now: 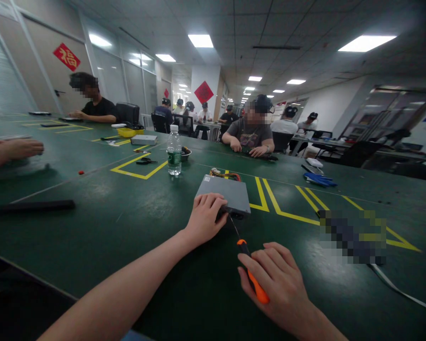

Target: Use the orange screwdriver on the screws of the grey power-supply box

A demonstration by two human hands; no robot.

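Observation:
A grey metal computer power supply (pixel 230 190) lies on the green table in front of me, its bundle of coloured cables (pixel 225 174) at the far side. My left hand (pixel 206 219) is closed over its near left corner, fingers on top and thumb at the near face. My right hand (pixel 282 282) grips the orange and black handle of a screwdriver (pixel 257 287). The thin shaft points up and away, with its tip at the near face of the power supply, close to my left thumb. Whether the tip sits in a screw is too small to tell.
A water bottle (pixel 174 154) stands beyond the power supply to the left, before a bowl (pixel 186 153). A black bar (pixel 33 207) lies at left, blue gloves (pixel 319 179) at right. A co-worker (pixel 253 130) sits opposite; another person's hand (pixel 23 147) reaches in from the left.

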